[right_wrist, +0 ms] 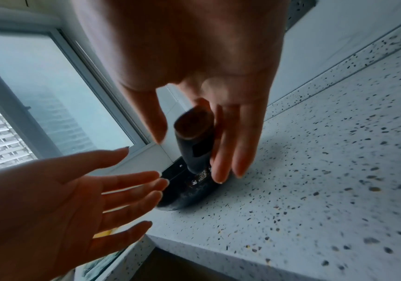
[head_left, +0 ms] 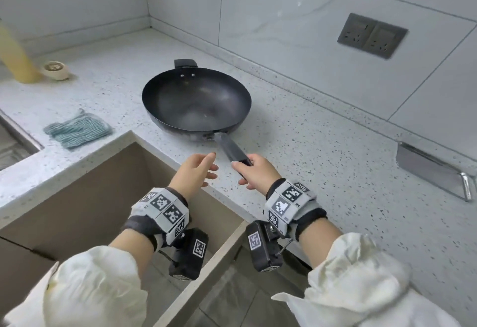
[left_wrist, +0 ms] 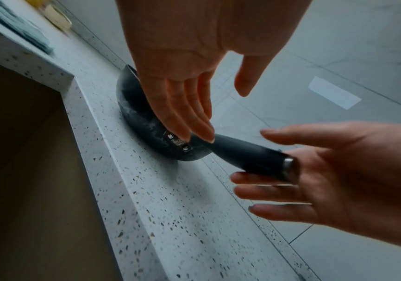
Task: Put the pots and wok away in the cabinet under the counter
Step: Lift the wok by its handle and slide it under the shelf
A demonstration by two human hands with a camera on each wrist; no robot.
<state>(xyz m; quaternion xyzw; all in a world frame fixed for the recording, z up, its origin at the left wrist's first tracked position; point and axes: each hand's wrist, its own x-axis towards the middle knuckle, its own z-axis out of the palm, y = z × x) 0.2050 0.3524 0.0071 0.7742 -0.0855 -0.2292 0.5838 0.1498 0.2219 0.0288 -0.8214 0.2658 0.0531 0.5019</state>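
We are reaching our right hand (head_left: pixel 254 171), fingers apart, around the wok (head_left: pixel 196 99) handle (head_left: pixel 233 149); left hand (head_left: pixel 197 171) spread. Stiff, likely heavy.

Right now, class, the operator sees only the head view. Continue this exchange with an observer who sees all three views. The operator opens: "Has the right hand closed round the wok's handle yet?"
Observer: Not yet. In the left wrist view the right hand has its fingers straight alongside the handle, not curled round it.
Operator: What is at the handle's end? The hand covers it for me.
Observer: A metal cap, lying against the straight fingers.
Operator: And the wok's outer wall?
Observer: The wok has whitish smudges there, near the handle joint.
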